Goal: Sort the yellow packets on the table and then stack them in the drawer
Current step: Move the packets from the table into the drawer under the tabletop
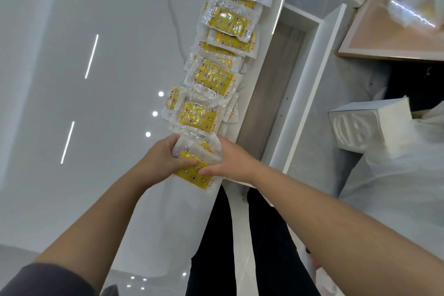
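Observation:
Several yellow packets in clear wrappers (211, 77) lie in an overlapping row along the right edge of the glossy white table (108, 79). At the near end of the row, my left hand (163, 160) and my right hand (230, 161) both grip a small bundle of yellow packets (194, 175) from opposite sides, thumbs on top. The bundle sits at the table's edge. An open drawer (276, 84) with a grey-brown floor lies just right of the table edge, and no packets are visible inside it.
A white box with embossed letters (360, 125) stands to the right. A wooden-framed tray with white wrappers (396, 19) is at the upper right. My dark-trousered legs (252, 247) stand below the table edge. Ceiling lights reflect on the table's left part.

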Motion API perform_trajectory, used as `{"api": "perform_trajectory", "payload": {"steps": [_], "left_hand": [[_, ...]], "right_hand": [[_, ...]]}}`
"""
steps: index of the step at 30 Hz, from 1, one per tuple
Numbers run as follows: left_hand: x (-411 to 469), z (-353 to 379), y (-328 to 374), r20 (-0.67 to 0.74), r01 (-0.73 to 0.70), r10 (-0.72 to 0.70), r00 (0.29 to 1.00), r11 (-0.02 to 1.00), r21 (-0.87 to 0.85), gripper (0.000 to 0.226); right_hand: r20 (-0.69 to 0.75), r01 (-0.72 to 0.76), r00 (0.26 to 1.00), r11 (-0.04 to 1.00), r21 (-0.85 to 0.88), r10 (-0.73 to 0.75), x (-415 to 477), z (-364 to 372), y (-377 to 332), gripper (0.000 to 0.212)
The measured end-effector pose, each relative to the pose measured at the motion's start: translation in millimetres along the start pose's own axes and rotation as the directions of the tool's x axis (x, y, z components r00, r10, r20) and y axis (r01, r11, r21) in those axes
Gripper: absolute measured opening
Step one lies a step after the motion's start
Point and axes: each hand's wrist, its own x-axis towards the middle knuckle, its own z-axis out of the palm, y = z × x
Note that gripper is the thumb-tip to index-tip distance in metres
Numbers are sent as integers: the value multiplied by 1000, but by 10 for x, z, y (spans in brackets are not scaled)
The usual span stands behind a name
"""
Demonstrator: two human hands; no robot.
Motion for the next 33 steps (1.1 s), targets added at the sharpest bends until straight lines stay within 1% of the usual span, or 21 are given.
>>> {"api": "perform_trajectory", "payload": {"steps": [1,2,4,5,6,7,8,9,10,11,13,14,16,18,20,22,24,26,28,30,33], "left_hand": [[36,44,21,-39,2,-1,999,1000,25,35],[73,92,43,-72,5,-2,997,999,40,36],[153,184,100,-97,5,-4,995,1000,13,36],[196,223,129,-118,2,-5,993,1000,-21,33],[248,249,154,-179,5,-15,984,998,-55,31],[311,256,177,-289,10,-34,957,996,-84,31],[390,236,179,-424,19,-60,904,995,-100,35],[475,197,180,-545,38,-85,834,994,-99,43],[563,151,175,-621,76,-113,775,993,-85,56],[647,106,172,-646,140,-145,749,988,-60,71],[770,61,185,-617,292,-206,759,956,40,94],[814,61,200,-604,343,-215,767,933,103,98],[888,64,226,-610,391,-203,766,900,191,94],[928,44,255,-641,405,-184,745,889,215,79],[933,13,272,-643,346,-162,749,922,172,59],[878,-1,281,-604,203,-111,789,975,86,46],[805,-14,258,-555,100,-74,829,995,17,37],[705,-34,214,-509,68,-88,856,996,-57,34],[565,-9,171,-431,59,-108,896,990,-125,29],[410,102,148,-341,54,-94,935,991,-126,14],[284,424,214,-227,58,-73,971,996,-75,7]], "right_hand": [[7,0,1000,1000,1,0,15,-1,2,84],[3,4,1000,1000,-6,-4,29,-8,-1,69],[-46,2,999,1000,10,-2,44,-49,-15,38],[-77,-3,997,999,39,6,47,-88,-18,32],[-101,-15,995,997,69,22,49,-133,-13,30],[-112,-35,993,995,99,46,51,-180,1,30],[-113,-52,991,991,126,66,49,-229,11,31],[-111,-64,990,986,155,82,48,-275,29,32],[-111,-72,989,980,185,93,42,-322,49,31],[-113,-80,988,975,209,105,36,-365,74,30],[-115,-88,986,968,237,118,23,-449,133,25],[-115,-92,986,964,248,124,15,-483,164,23],[-114,-102,984,956,274,138,-4,-524,225,18],[-115,-114,981,950,290,153,-11,-548,285,16],[-113,-121,981,947,296,160,-24,-568,323,16],[-122,-127,978,945,301,170,-37,-593,359,17],[-123,-135,976,942,307,180,-60,-638,387,19],[-104,-147,976,935,324,190,-95,-712,416,22],[-76,-167,976,929,331,203,-137,-823,454,27],[-48,-193,975,931,311,218,-185,-964,509,30],[-62,-217,970,951,221,236,-200,-1222,636,26]]}}
